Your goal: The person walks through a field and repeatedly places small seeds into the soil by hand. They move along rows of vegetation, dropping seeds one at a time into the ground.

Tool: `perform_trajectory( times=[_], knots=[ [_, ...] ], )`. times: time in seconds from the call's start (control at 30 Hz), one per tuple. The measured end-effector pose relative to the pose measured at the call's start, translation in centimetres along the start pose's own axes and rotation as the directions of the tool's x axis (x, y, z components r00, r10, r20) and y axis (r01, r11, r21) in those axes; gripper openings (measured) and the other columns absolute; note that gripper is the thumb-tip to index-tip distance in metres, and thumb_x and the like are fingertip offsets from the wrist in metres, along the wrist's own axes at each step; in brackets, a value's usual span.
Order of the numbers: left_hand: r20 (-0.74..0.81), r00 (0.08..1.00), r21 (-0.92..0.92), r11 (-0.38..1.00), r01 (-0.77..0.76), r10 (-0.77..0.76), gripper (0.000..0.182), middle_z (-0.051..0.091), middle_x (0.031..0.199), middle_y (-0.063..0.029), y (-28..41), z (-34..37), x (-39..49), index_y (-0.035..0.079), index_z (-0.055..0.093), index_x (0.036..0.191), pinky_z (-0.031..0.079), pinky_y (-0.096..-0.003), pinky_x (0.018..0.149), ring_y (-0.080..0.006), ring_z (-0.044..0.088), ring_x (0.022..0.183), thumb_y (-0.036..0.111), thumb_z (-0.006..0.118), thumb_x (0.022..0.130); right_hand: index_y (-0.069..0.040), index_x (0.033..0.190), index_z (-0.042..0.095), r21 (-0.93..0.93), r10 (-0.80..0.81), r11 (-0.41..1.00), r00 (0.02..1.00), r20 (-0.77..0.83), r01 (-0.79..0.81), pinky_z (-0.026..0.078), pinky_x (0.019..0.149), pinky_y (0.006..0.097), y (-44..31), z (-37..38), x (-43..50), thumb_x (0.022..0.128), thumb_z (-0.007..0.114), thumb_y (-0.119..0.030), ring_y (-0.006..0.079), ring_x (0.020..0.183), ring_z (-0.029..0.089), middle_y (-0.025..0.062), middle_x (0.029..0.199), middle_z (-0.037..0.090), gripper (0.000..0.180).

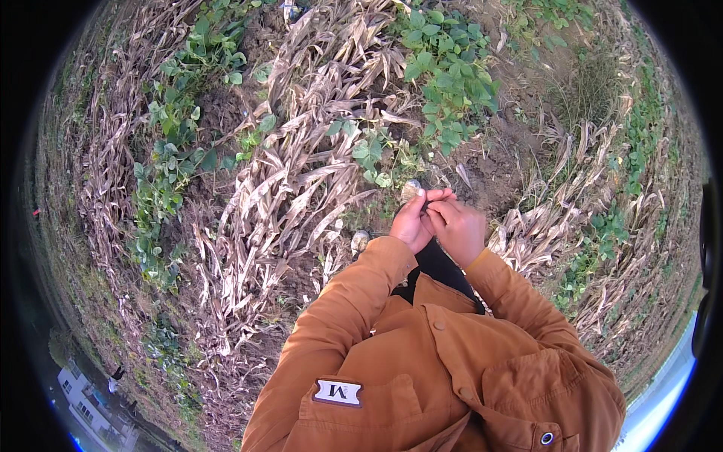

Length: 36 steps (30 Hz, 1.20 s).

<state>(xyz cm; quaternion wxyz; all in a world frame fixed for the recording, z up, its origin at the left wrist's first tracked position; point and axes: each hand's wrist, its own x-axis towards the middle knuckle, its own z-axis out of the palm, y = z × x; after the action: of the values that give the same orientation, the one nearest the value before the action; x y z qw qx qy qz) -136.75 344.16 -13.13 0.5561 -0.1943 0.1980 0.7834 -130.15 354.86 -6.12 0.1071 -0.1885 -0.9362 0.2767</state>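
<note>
My left hand (pixel 413 224) and my right hand (pixel 460 227) meet in front of my body, above my dark trousers (pixel 443 271). The left palm is turned partly upward, with its thumb raised. Against the left fingers rest the bent fingers and thumb of the right hand. Whether something small is pinched between them is hidden. Just beyond the left thumb shows a pale, soil-stained rounded thing (pixel 410 188), perhaps a shoe toe. A similar one (pixel 360 242) lies left of my left wrist. Both arms wear the brown sleeves of a jacket (pixel 452 361).
Dry corn leaves (pixel 299 164) cover the ground in strips. Green leafy plants (pixel 452 73) grow ahead, and another row (pixel 169 152) runs along the left. Bare soil (pixel 502 152) lies ahead right. Far off at lower left are a person (pixel 114 384) and a white building (pixel 85 401).
</note>
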Motion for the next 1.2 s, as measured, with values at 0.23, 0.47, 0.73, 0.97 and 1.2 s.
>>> perform_trajectory(
  times=[0.23,0.47,0.73,0.97,1.2],
  knots=[
    [-0.087,0.983,-0.117,0.979,-0.169,0.159,0.042,0.065,0.13,-0.0168,2.9,-6.6,1.0,0.0,0.066,0.112,0.045,-0.0474,0.113,-0.031,0.059,0.128,0.032,0.039,0.112,-0.009,0.085,0.072,0.22,-0.07,0.975,0.99,0.126,0.041,0.053,0.056,0.0391,-0.8,5.3,3.1,0.082,0.077,-0.014,0.0306,0.066,0.069,0.009,0.081,0.072,0.008],
    [-0.218,0.924,-0.229,0.904,-0.362,0.315,0.039,0.066,0.127,-0.0187,5.2,-15.9,0.5,-0.003,0.065,0.113,0.048,-0.0473,0.112,-0.0333,0.063,0.124,0.031,0.045,0.11,-0.007,0.095,0.074,0.41,0.017,0.903,0.962,0.271,-0.132,0.054,0.058,0.0324,0.9,13.5,5.4,0.086,0.077,-0.008,0.0238,0.066,0.07,0.0099,0.085,0.074,0.009],
    [-0.312,0.882,-0.278,0.854,-0.44,0.353,0.038,0.063,0.129,-0.0207,5.3,-20.8,-2.1,-0.003,0.066,0.108,0.043,-0.0491,0.117,-0.0349,0.059,0.128,0.031,0.049,0.109,-0.016,0.099,0.079,0.043,0.232,0.972,0.971,-0.063,-0.229,0.054,0.061,0.0356,14.9,25.5,20.3,0.087,0.078,-0.026,0.0239,0.067,0.071,0.0076,0.08,0.074,0.016],
    [-0.292,0.919,-0.246,0.908,-0.339,0.264,0.033,0.063,0.128,-0.0142,3.9,-18.5,-1.8,0.002,0.065,0.104,0.045,-0.0463,0.116,-0.0287,0.061,0.123,0.033,0.052,0.108,-0.013,0.101,0.08,0.233,0.347,0.93,0.884,-0.313,-0.282,0.05,0.059,0.0311,17.5,23.0,22.5,0.089,0.077,-0.02,0.0181,0.061,0.066,0.0062,0.076,0.072,0.014],
    [-0.183,0.971,-0.19,0.964,-0.186,0.151,0.035,0.066,0.128,-0.0157,3.5,-12.3,1.8,0.001,0.067,0.109,0.046,-0.0465,0.115,-0.03,0.061,0.125,0.032,0.05,0.109,-0.004,0.1,0.077,0.453,0.242,0.854,0.966,0.091,-0.257,0.049,0.056,0.0272,6.0,9.7,7.5,0.09,0.075,-0.008,0.0117,0.061,0.063,0.0052,0.08,0.072,0.011]
  ],
)
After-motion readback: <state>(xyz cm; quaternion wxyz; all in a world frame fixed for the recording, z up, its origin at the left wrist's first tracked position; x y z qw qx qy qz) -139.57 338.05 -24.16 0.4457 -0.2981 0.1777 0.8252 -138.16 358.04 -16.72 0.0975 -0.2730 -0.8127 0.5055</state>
